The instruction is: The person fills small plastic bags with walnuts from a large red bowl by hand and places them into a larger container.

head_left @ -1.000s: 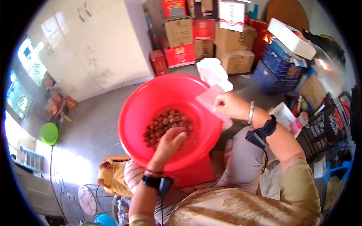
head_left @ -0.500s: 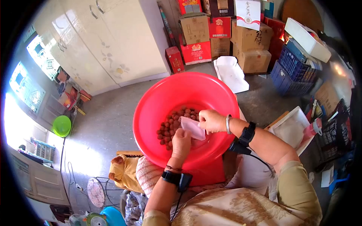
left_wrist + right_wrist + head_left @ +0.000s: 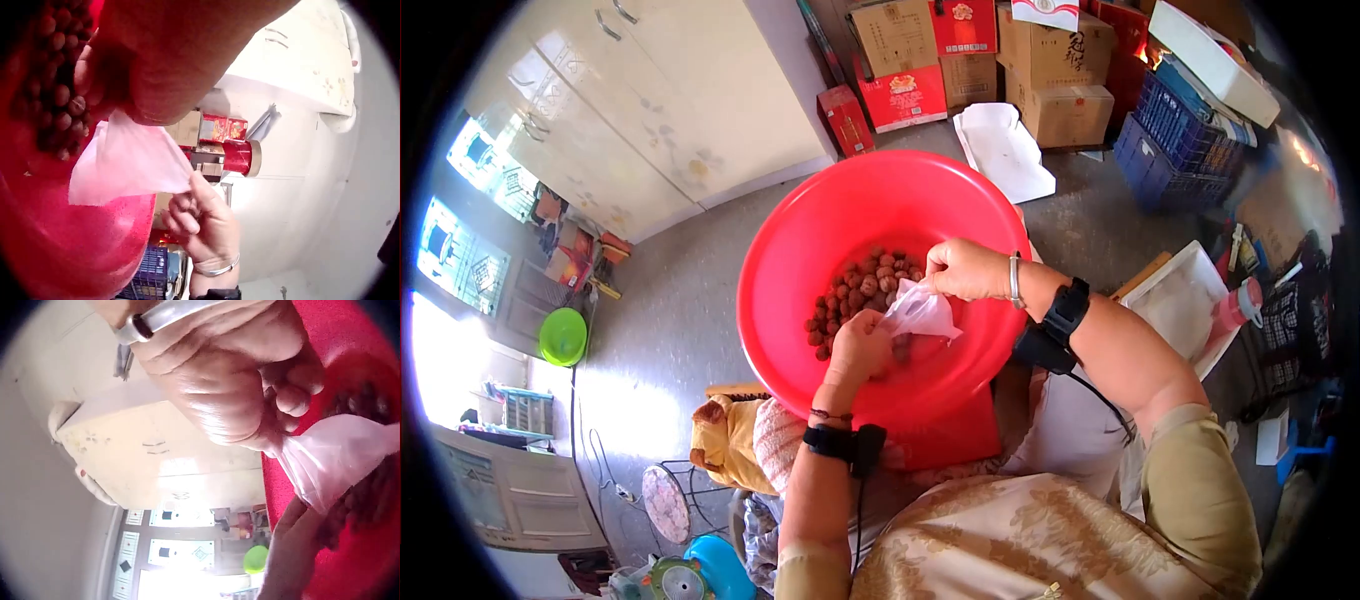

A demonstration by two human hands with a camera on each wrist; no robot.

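Note:
A red plastic basin (image 3: 800, 230) stands in front of me, with a heap of round, rough, reddish-brown, walnut-like balls (image 3: 852, 292) in its bottom. Over the heap, a thin translucent plastic bag (image 3: 925, 315) stretches between my two hands. My left hand (image 3: 860, 350) pinches one edge of it; in the left wrist view the back of this hand hides its fingertips. With thumb and fingers, my right hand (image 3: 970, 270) pinches the opposite edge. In the right wrist view the bag (image 3: 328, 462) hangs as a loose, creased sheet.
Beyond the basin lies a white foam tray (image 3: 1005, 155), near stacked cardboard boxes (image 3: 1060, 60) and blue crates (image 3: 1170, 160). At the right, a white foam box (image 3: 1175, 310) holds a pink bottle (image 3: 1235, 305). A green bowl (image 3: 563, 336) sits at far left.
My right hand has brought the bag in from the basin's right rim to above the heap. My left hand has left the balls and taken hold of the bag, now spread wider.

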